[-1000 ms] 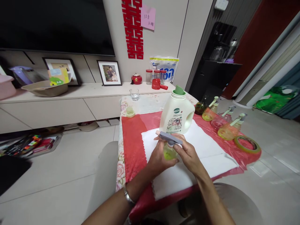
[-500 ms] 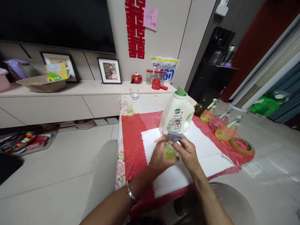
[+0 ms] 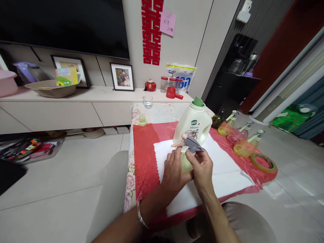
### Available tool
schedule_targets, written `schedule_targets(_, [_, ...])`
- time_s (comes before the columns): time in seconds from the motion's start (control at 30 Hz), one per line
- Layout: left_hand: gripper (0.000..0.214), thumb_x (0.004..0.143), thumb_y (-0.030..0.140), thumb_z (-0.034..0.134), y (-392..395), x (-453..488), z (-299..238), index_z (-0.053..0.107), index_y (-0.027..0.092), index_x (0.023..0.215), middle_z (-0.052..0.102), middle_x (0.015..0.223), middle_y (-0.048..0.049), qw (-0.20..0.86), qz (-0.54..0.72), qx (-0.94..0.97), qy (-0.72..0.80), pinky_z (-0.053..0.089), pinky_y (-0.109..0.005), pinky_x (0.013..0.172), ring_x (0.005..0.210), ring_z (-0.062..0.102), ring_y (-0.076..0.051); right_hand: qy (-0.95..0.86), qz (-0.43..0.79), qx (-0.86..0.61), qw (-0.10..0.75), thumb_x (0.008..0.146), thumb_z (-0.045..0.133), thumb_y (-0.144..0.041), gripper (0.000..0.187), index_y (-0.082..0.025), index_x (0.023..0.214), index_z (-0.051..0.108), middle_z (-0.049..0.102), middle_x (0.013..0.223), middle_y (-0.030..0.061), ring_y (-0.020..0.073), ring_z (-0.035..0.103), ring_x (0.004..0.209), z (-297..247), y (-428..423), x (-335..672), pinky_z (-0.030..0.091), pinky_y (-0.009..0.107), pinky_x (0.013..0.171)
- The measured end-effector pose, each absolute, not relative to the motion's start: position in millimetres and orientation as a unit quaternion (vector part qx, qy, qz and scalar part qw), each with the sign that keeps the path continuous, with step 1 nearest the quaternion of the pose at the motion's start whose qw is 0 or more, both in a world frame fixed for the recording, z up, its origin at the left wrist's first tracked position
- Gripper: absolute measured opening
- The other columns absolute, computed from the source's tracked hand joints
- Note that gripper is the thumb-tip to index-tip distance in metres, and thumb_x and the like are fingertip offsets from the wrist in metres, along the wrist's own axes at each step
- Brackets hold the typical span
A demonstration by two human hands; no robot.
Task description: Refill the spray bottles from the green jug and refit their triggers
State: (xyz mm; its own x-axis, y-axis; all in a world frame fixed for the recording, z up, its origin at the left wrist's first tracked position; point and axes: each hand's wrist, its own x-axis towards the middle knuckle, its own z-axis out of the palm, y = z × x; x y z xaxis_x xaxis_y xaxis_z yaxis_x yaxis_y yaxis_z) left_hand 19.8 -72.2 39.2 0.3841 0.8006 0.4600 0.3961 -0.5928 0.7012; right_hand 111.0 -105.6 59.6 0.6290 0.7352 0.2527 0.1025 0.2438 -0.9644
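My left hand (image 3: 174,170) wraps round the body of a small spray bottle (image 3: 186,163) filled with yellow-green liquid. My right hand (image 3: 201,167) pinches the collar under its grey spray head (image 3: 191,144), whose pink trigger points left. Both hands hold it above a white cloth (image 3: 222,168) on a red plastic sheet (image 3: 145,148). Just behind stands a white detergent jug (image 3: 192,123) with an open green spout.
Three more spray bottles (image 3: 241,143) and a dark round bottle (image 3: 216,119) stand at the table's right side, with a roll of green tape (image 3: 263,161) nearer me. A small cap (image 3: 142,120) and a glass (image 3: 147,101) sit at the far end. A low cabinet (image 3: 63,108) runs along the wall.
The grey spray head has turned, its trigger swinging round to the left, while both hands kept hold of the bottle and lifted it slightly. My view has shifted a little.
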Motion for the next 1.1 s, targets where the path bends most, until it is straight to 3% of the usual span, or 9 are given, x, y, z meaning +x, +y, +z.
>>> schedule_targets(0.17, [0.075, 0.075, 0.026, 0.073, -70.9, 17.1, 37.1, 0.043, 0.021, 0.143, 0.064, 0.118, -0.0117, 0.261, 0.379, 0.810, 0.363, 0.048, -0.046, 0.094, 0.110, 0.060, -0.032, -0.377, 0.192, -0.616, 0.665, 0.077, 0.075, -0.051, 0.037, -0.017, 0.090, 0.069, 0.069, 0.089, 0.0056, 0.0199, 0.061, 0.085, 55.2, -103.7, 115.0, 0.051, 0.033, 0.076])
schedule_targets(0.3, [0.076, 0.074, 0.025, 0.073, -66.8, 14.7, 40.9, 0.043, 0.024, 0.144, 0.064, 0.119, -0.0102, 0.276, 0.376, 0.808, 0.359, 0.048, -0.045, 0.093, 0.108, 0.060, -0.030, -0.400, 0.193, -0.620, 0.647, 0.081, 0.071, -0.051, 0.036, -0.018, 0.097, 0.070, 0.069, 0.091, 0.0047, 0.0190, 0.060, 0.083, 56.8, -105.0, 117.8, 0.050, 0.032, 0.074])
schedule_targets(0.53, [0.080, 0.075, 0.026, 0.072, -67.6, 11.1, 39.8, 0.039, 0.022, 0.148, 0.064, 0.121, -0.0121, 0.252, 0.367, 0.812, 0.377, 0.047, -0.048, 0.096, 0.111, 0.060, -0.032, -0.430, 0.191, -0.613, 0.635, 0.084, 0.067, -0.050, 0.034, -0.019, 0.099, 0.070, 0.071, 0.099, 0.0061, 0.0208, 0.062, 0.090, 60.0, -105.9, 115.8, 0.049, 0.035, 0.082])
schedule_targets(0.7, [0.075, 0.080, 0.029, 0.070, -69.9, 7.5, 36.7, 0.040, 0.018, 0.147, 0.063, 0.125, -0.0154, 0.268, 0.378, 0.804, 0.373, 0.048, -0.049, 0.099, 0.114, 0.060, -0.033, -0.405, 0.153, -0.636, 0.639, 0.081, 0.070, -0.050, 0.033, -0.018, 0.089, 0.067, 0.067, 0.089, 0.0047, 0.0207, 0.061, 0.089, 59.9, -100.1, 104.0, 0.048, 0.037, 0.086])
schedule_targets(0.9, [0.086, 0.072, 0.024, 0.074, -55.3, -16.6, 53.6, 0.036, 0.021, 0.149, 0.060, 0.133, -0.0141, 0.367, 0.386, 0.747, 0.398, 0.048, -0.047, 0.103, 0.120, 0.059, -0.032, -0.444, 0.242, -0.605, 0.615, 0.082, 0.069, -0.054, 0.050, -0.020, 0.118, 0.069, 0.071, 0.115, 0.0106, 0.0249, 0.066, 0.101, 53.2, -104.3, 108.6, 0.053, 0.041, 0.090])
schedule_targets(1.1, [0.086, 0.072, 0.033, 0.077, 3.5, -52.3, 60.3, 0.037, 0.024, 0.148, 0.051, 0.146, -0.0137, 0.380, 0.444, 0.693, 0.421, 0.036, -0.051, 0.115, 0.139, 0.045, -0.034, -0.391, 0.235, -0.644, 0.615, 0.075, 0.075, -0.055, 0.053, -0.018, 0.113, 0.072, 0.074, 0.106, 0.0112, 0.0243, 0.069, 0.093, 39.4, -123.1, 147.7, 0.056, 0.039, 0.085])
